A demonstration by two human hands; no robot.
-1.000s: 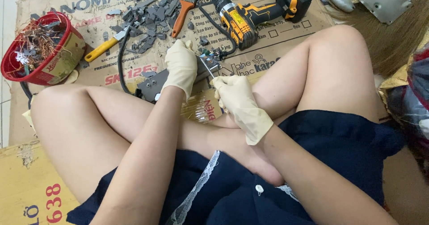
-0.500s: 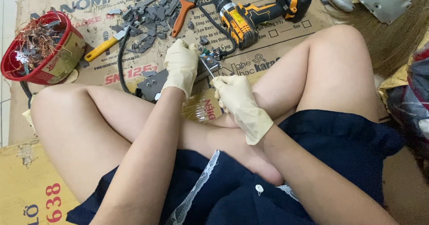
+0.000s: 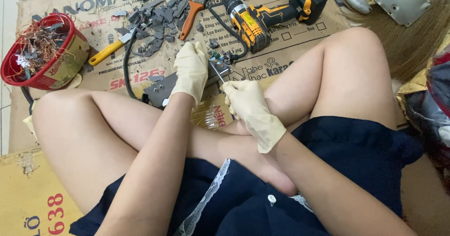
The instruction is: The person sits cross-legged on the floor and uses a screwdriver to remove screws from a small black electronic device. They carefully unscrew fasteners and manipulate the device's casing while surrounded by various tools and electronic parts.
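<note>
Very little has changed for you over the last second. Your gloved right hand [image 3: 248,106] has shifted only slightly, working the thin metal screwdriver [image 3: 216,72] whose tip sits on the small grey electronic part [image 3: 220,63], and your gloved left hand [image 3: 192,70] has pressed a touch closer onto that part.
</note>
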